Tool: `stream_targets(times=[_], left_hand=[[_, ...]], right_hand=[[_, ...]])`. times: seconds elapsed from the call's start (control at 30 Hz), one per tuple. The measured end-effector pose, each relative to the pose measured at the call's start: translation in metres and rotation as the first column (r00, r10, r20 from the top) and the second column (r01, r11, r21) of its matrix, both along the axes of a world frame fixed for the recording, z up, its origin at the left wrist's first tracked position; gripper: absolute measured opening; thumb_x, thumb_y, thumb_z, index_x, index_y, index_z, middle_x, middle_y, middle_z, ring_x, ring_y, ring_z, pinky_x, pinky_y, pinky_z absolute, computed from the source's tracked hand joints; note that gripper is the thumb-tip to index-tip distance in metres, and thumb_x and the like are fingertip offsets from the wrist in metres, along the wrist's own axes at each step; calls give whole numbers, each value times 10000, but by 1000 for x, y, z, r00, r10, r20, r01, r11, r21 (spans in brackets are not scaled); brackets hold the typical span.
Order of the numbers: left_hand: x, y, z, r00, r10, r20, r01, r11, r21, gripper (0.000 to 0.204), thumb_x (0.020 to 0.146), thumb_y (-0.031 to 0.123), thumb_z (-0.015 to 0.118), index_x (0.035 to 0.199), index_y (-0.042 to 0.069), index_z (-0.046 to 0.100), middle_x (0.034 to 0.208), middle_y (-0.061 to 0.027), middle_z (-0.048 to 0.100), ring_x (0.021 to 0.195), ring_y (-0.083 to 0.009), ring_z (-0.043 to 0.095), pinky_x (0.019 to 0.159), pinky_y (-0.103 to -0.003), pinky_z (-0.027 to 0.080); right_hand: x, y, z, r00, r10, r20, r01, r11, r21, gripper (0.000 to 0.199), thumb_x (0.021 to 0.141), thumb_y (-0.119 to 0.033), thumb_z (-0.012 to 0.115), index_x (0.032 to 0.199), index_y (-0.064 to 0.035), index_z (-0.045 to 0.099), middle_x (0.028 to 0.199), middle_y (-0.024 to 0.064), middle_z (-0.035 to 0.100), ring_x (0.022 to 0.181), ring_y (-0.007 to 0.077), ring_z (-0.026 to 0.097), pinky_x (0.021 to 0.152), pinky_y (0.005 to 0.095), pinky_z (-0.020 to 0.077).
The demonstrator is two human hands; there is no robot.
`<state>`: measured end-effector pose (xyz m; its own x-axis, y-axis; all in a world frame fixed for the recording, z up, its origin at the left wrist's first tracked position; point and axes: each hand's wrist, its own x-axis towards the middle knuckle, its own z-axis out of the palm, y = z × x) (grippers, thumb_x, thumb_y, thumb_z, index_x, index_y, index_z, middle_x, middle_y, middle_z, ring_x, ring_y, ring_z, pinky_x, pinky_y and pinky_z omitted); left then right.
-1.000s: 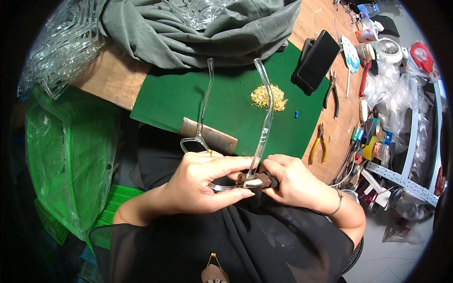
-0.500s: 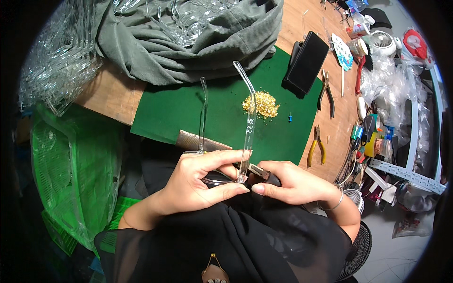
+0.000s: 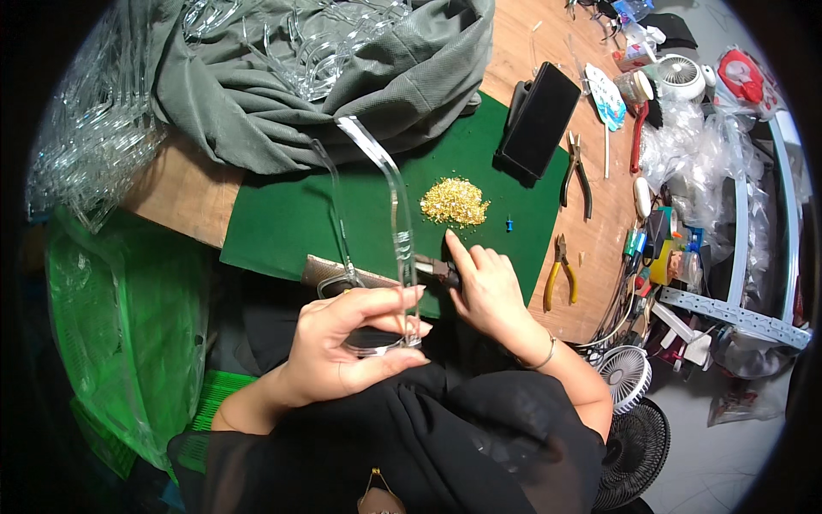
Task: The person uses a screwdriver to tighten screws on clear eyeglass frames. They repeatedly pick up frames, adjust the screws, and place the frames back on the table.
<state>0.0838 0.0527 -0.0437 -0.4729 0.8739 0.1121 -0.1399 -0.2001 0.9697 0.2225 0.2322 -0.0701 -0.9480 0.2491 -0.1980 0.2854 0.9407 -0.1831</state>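
My left hand [image 3: 355, 343] is closed on a clear plastic eyeglass frame [image 3: 402, 248], pinching it near a front corner. The frame's temples point away from me, unfolded. My right hand [image 3: 490, 287] rests over the green mat [image 3: 274, 227], its fingers curled round dark-handled pliers [image 3: 438, 271] whose metal jaws point left. The index finger of that hand is stretched out to the near edge of a pile of tiny gold-coloured metal pieces [image 3: 454, 203]. Whether a piece sticks to the fingertip is too small to tell.
A blue push pin [image 3: 509, 224] lies right of the pile. Beyond are a black phone [image 3: 541, 120] on a stand, dark-handled pliers [image 3: 575, 176] and yellow-handled cutters [image 3: 561, 272]. A grey cloth [image 3: 257, 111] holds several clear frames. More clear frames [image 3: 94, 146] are heaped at left.
My right hand has moved away from the eyeglass frame, forward to the gold pile, with the pliers still in it and the index finger now extended. The left hand shifted slightly left with the frame.
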Motion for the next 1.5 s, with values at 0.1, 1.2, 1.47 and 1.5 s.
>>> stream_targets(times=[0.1,1.2,1.47,1.5], left_hand=[[0,-6,-5,988,64,141,-70,997,40,505,606,24,784,1034,-59,530,815,-120,664,828,-192,648,848,-330,474],[11,7,15,998,45,-34,-46,998,-47,505,658,14,746,1104,-67,524,805,-96,665,745,-124,634,708,-239,481],[15,7,12,990,80,-113,-79,997,15,501,663,27,747,1104,-68,528,778,-93,665,719,-121,634,668,-232,475],[16,7,12,984,90,-156,-87,996,29,500,664,29,746,1104,-67,529,774,-94,664,713,-123,634,665,-231,475]], right_hand=[[6,1,5,999,-19,-49,16,998,-54,678,627,-103,671,1237,18,400,785,103,475,737,248,492,656,345,388],[-30,-29,39,735,-424,-530,-399,362,-842,140,712,35,665,790,-10,558,734,84,591,651,185,550,594,300,419],[-30,-25,47,676,-254,-692,-476,567,-673,126,750,-60,681,803,-19,575,741,82,597,628,191,555,575,307,416],[-29,-24,48,668,-230,-708,-481,592,-646,129,761,-90,679,808,-25,579,742,76,598,626,190,557,569,306,418]])
